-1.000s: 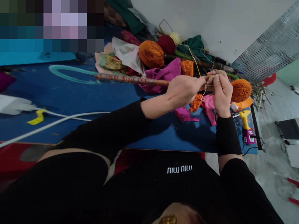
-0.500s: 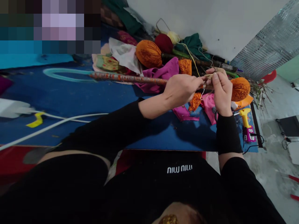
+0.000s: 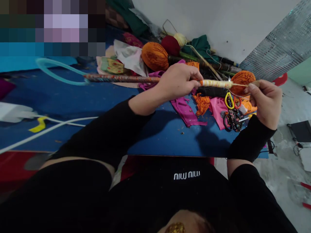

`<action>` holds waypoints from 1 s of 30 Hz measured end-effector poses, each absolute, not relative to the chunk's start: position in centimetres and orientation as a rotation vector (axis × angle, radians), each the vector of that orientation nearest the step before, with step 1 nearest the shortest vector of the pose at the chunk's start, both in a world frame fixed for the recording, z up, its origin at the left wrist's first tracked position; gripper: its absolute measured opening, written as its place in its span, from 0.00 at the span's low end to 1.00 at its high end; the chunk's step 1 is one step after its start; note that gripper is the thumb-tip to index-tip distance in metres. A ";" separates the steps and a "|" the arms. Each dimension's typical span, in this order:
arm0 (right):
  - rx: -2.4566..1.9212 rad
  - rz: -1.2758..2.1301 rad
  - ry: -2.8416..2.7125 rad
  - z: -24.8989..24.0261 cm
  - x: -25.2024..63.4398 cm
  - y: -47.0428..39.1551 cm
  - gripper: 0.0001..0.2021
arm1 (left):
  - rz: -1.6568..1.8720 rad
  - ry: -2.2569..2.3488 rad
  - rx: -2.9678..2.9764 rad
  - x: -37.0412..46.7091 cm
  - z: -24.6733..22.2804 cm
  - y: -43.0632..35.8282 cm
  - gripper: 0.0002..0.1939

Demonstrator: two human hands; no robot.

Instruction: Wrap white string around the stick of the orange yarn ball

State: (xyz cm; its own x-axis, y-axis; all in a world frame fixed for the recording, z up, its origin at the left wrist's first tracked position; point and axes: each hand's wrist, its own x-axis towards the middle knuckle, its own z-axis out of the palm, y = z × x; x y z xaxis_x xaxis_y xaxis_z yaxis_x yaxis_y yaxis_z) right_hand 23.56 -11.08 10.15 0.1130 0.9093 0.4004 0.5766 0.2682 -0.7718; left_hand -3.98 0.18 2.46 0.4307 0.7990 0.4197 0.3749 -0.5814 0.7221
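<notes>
My left hand is closed around a long thin stick wrapped in mottled brown and orange. A light-blue loop sticks out from its left end. Just right of my left fingers, pale yellow yarn is wound round the stick's right part. From the winding a taut strand runs to the fingertips of my right hand, which pinch it. Behind that strand sits an orange cloth-covered ball. Scissors with yellow and red handles lie below the winding, beside dark-handled scissors.
Pink cloth, purple cloth and orange scraps lie on the blue table. Behind are another orange ball, a dark red ball and sticks. A white cable crosses the left side.
My right hand has moved right, away from my left, drawing the yarn strand out straight. My left hand and the stick have shifted left. The yellow winding and the scissors now show.
</notes>
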 end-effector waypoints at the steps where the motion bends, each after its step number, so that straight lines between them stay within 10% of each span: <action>1: -1.406 0.378 -1.538 10.1 24.1 -10.9 0.14 | 1.004 0.985 2.160 -4.0 2.7 0.1 0.09; 12: -1.201 0.580 -1.408 7.9 27.8 -6.8 0.25 | 0.701 1.144 2.285 -5.5 5.4 -0.2 0.10; 18: -1.424 0.459 -1.625 9.2 28.0 -9.1 0.14 | 0.708 1.687 2.475 -7.0 7.8 -1.9 0.19; 25: -1.258 -0.397 -1.297 8.7 27.7 -5.8 0.09 | 0.802 1.082 2.501 -9.5 7.3 -0.2 0.11; 30: -1.191 -0.090 -1.167 9.1 31.9 0.3 0.20 | 0.787 0.705 2.159 -10.2 8.7 -0.7 0.09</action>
